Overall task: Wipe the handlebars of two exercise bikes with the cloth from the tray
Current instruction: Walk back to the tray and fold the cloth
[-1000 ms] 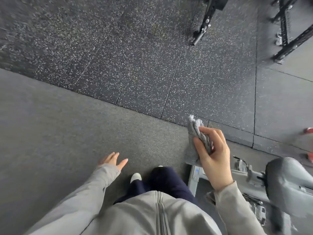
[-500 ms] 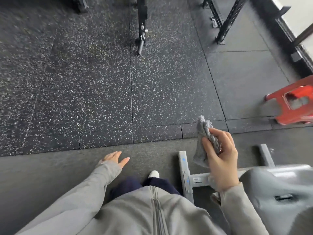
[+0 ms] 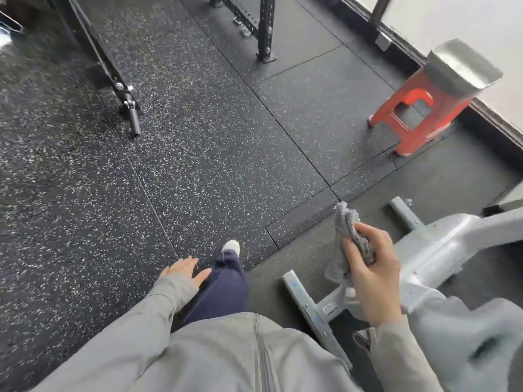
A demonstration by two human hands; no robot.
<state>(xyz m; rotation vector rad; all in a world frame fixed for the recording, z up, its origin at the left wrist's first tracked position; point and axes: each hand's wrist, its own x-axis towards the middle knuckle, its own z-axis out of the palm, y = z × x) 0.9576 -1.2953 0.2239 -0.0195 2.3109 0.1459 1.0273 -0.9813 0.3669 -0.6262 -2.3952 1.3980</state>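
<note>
My right hand is closed around a crumpled grey cloth, held at waist height above the floor. Just right of it lies the grey frame of an exercise bike, with its floor foot bar under my hand and a blurred grey saddle at the lower right. No handlebars are in view. My left hand hangs beside my thigh, fingers apart, holding nothing. A metal tray rests on top of a red plastic stool at the upper right.
Black speckled rubber floor tiles fill the middle. A barbell end and black rack posts stand at the top. A wall edge runs along the upper right. My dark trouser leg and white shoe point forward.
The view has swung right: the red stool with the tray and the wall have come fully into sight, and the bike frame shows more. My hands keep their poses.
</note>
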